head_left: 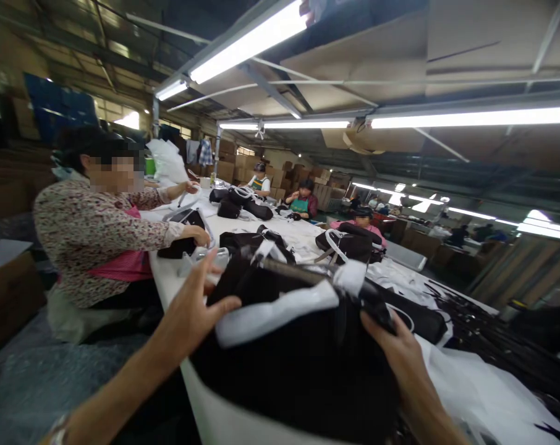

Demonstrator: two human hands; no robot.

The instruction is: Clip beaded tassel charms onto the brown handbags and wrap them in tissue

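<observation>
A large black bag [298, 371] fills the lower middle, its edges blurred by motion. White wrapping [277, 312] lies across its upper part, over what looks like a handle. At the bag's upper left corner is my left hand [191, 309], thumb and fingers spread apart, the thumb near the end of the wrapping. My right hand [400, 346] is closed on the bag's right side, its fingers round a dark part near the top corner.
A long white table [169, 278] carries more black bags [354, 244], white paper [488, 389] and a heap of black straps [493, 334] at right. A person in a floral top [89, 235] handles a bag at left. Other people sit farther back.
</observation>
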